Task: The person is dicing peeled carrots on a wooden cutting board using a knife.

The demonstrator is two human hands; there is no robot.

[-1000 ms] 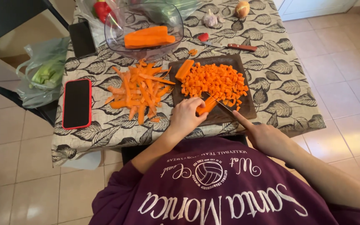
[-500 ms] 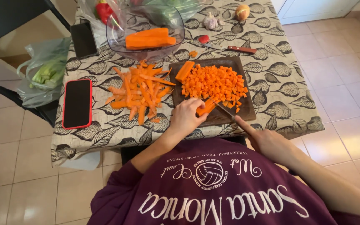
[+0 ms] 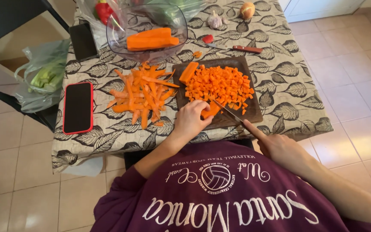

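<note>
**Orange carrot under the knife**

Orange was the colour of the carrot piece (image 3: 210,111) that lay at the near edge of the dark cutting board (image 3: 254,115). The left hand (image 3: 190,121) pressed down on it, with the fingers curled over its top. The right hand (image 3: 280,146) was closed around the handle of a knife (image 3: 228,112), with the first finger stretched out along the top of the blade. The blade touched the carrot piece just beside the left fingertips.

Behind them on the board sat a big pile of small carrot cubes (image 3: 220,85). One longer carrot chunk (image 3: 188,72) lay at the far left corner of the board.

Left of the board, a heap of carrot peels (image 3: 140,95) was spread on the leaf-pattern tablecloth (image 3: 288,81). Further left lay a phone in a red case (image 3: 77,107), with its screen dark.

At the back of the table stood a clear glass bowl (image 3: 121,30) with peeled carrots (image 3: 151,39) inside. A second dark phone (image 3: 83,41) lay beside the bowl. A small knife with a brown handle (image 3: 241,48) lay behind the board, near a garlic bulb (image 3: 214,19) and an onion (image 3: 247,9). A plastic bag with green vegetables (image 3: 44,77) hung off the left side of the table.
</note>
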